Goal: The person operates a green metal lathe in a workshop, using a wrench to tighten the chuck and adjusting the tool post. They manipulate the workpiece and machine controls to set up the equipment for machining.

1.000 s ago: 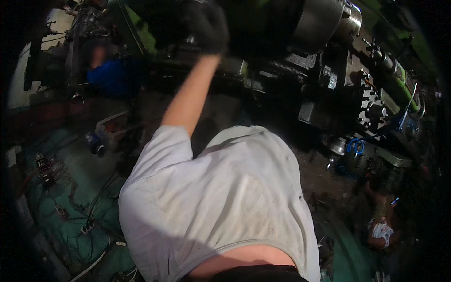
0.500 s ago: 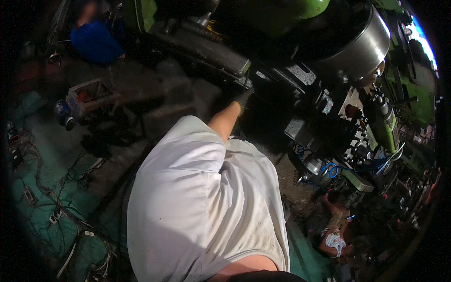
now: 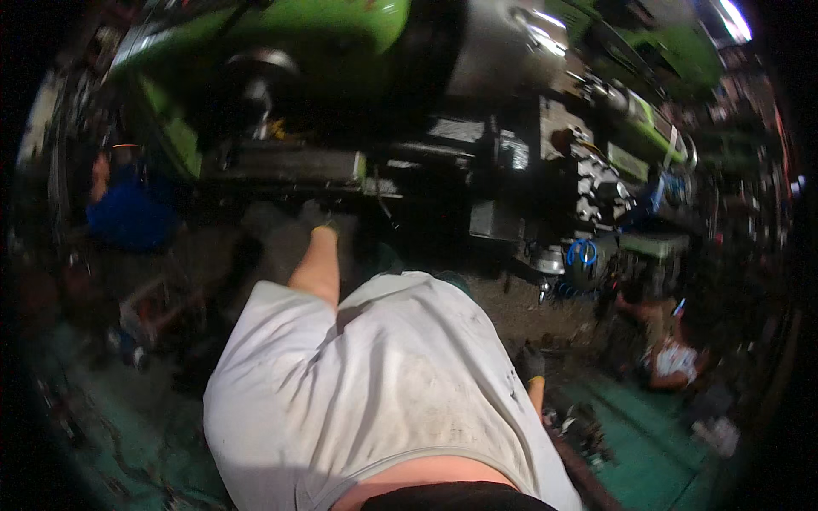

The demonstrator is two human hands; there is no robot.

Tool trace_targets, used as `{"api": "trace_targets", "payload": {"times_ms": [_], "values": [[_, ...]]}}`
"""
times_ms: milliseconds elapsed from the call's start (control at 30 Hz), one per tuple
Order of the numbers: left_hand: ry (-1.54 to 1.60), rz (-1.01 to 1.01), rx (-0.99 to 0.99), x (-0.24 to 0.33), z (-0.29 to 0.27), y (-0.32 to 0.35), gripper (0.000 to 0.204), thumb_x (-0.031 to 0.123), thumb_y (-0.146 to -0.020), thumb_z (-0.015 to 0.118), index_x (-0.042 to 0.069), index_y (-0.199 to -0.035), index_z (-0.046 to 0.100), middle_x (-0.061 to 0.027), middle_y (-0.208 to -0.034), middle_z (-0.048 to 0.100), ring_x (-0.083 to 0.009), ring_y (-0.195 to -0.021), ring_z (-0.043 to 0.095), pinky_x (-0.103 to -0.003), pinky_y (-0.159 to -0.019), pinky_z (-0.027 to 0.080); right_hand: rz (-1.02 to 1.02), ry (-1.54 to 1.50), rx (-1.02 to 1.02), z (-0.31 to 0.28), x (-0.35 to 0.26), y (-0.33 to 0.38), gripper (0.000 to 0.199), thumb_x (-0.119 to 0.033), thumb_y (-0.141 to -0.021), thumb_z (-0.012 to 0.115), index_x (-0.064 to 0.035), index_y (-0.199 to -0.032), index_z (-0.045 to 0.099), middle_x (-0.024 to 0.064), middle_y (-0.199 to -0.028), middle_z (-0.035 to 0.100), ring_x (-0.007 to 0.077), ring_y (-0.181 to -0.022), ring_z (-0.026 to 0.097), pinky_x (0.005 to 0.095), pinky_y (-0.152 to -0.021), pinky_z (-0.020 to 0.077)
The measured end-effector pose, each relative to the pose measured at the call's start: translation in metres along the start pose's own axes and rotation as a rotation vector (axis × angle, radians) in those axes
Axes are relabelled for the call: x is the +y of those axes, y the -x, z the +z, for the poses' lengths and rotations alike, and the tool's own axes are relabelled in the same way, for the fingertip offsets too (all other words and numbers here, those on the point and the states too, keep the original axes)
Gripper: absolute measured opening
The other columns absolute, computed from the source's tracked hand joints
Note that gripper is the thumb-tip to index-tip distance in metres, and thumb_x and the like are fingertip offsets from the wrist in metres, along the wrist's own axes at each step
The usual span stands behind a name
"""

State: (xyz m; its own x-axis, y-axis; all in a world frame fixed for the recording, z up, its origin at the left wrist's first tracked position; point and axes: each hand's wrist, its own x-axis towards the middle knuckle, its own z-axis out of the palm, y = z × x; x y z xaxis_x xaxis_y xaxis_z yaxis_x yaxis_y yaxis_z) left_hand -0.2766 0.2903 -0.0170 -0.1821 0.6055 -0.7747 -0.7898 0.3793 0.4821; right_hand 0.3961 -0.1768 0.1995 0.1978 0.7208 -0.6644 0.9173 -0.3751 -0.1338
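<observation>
My left hand [image 3: 327, 218] wears a dark glove with a yellowish cuff. It reaches forward, just below the near edge of a grey metal slide [image 3: 294, 165] on a green lathe-like machine [image 3: 341, 25]. Its fingers are smeared and melt into the dark behind, so any hold is hidden. To its right, a thin bent rod [image 3: 383, 200] hangs from the machine, apart from the hand. My right hand [image 3: 530, 363], also in a dark glove, hangs low beside my white shirt. Its finger shape does not show clearly.
A large shiny metal drum [image 3: 509, 55] sits at the top middle. Blue coiled hose [image 3: 582, 252] and metal parts lie right. A person in blue [image 3: 132, 213] is at far left; another person [image 3: 673, 362] crouches at lower right. A boxy frame [image 3: 145, 311] stands left.
The whole view has swung, and the machine appears further left and more level. My left hand has come away from the thin rod. My right hand has come into view at my side.
</observation>
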Motion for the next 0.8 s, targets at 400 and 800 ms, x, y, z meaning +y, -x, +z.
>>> {"api": "trace_targets", "payload": {"times_ms": [400,800], "values": [[-0.209,-0.017,-0.097,0.114,0.044,0.02,0.041,0.029,-0.098,0.048,0.006,-0.125,0.069,-0.0148,-0.116,0.073,-0.0358,-0.111,0.065,-0.05,-0.097,0.052,0.496,-0.605,0.119,-0.116,-0.042,-0.084,0.041,-0.033,-0.097,0.06,-0.0081,-0.129,0.068,0.0197,-0.122,0.069,0.0334,-0.103,0.064,0.0456,-0.089,0.0523],[-0.348,0.108,-0.192,0.143,0.114,0.058,0.04,0.022,-0.092,0.057,0.004,-0.126,0.068,-0.0165,-0.123,0.068,-0.0365,-0.114,0.063,-0.051,-0.103,0.05,0.391,-0.457,0.167,-0.163,0.008,-0.13,0.054,-0.04,-0.091,0.066,-0.008,-0.134,0.067,0.0198,-0.136,0.064,0.0361,-0.124,0.061,0.0442,-0.104,0.0487]]}}
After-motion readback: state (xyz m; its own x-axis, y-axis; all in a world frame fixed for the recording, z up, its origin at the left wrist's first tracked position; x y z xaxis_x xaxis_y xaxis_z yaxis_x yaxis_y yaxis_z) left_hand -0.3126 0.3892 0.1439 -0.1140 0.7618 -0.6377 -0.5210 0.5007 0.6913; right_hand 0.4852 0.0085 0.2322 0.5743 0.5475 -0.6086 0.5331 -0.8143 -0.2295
